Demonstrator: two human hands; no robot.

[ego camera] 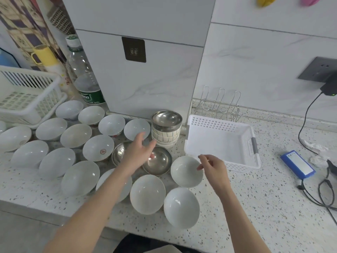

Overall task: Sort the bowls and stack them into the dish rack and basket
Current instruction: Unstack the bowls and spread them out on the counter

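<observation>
Pinching white bowl [186, 171] rim w/ right hand [214, 168]; left hand [139, 150] open over steel bowl [158, 160]. Lift level, set flat in basket [221, 141].

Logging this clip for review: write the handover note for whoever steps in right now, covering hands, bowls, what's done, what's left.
Left hand: open, reaching over the steel bowls.
Right hand: fingers at the rim of a white bowl beside the white basket; grip unclear.
Done: one mixed stack, steel bowl on top, left of the basket.
Left: basket and wire dish rack hold no bowls; most white bowls are spread singly on the counter.
</observation>
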